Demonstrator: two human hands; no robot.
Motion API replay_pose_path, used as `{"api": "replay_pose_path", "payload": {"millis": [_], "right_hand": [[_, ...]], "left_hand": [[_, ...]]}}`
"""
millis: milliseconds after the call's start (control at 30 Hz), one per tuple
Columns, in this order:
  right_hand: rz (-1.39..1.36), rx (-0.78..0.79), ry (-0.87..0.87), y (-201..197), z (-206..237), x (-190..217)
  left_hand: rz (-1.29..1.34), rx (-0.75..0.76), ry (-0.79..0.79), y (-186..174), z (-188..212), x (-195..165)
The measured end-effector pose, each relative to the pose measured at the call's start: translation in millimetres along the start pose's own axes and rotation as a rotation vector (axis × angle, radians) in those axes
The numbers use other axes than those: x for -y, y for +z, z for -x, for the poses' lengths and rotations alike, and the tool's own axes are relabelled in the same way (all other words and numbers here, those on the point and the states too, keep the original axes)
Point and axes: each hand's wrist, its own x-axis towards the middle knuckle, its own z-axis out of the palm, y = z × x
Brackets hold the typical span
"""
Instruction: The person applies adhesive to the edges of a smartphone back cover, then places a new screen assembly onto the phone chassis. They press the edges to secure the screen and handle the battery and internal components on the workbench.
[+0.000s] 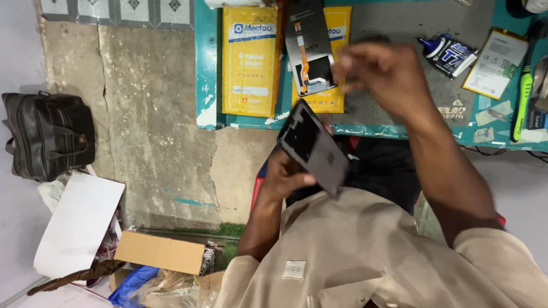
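Dark grey rectangular phone back panel — gripped at its lower edge by the left hand, tilted just below the teal workbench edge — right hand, blurred above it, fingers pinched, contents indiscernible; inspection step, steady hold needed.

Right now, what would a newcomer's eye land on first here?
First, the dark phone frame at centre, held tilted in the left hand over the person's lap. Just above it the right hand, blurred, hangs over the teal workbench, where two yellow packages lie at its left end. A black bag sits on the floor at far left.
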Motion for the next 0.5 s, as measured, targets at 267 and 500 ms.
{"api": "replay_pose_path", "payload": {"millis": [267, 500], "right_hand": [[0.59, -0.209, -0.149, 9, -42, -10], [0.479, -0.214, -0.087, 8, -46, -8]], "left_hand": [[-0.347, -0.36, 0.3, 1, -80, 14], [-0.16, -0.405, 0.212, 1, -100, 9]]}}
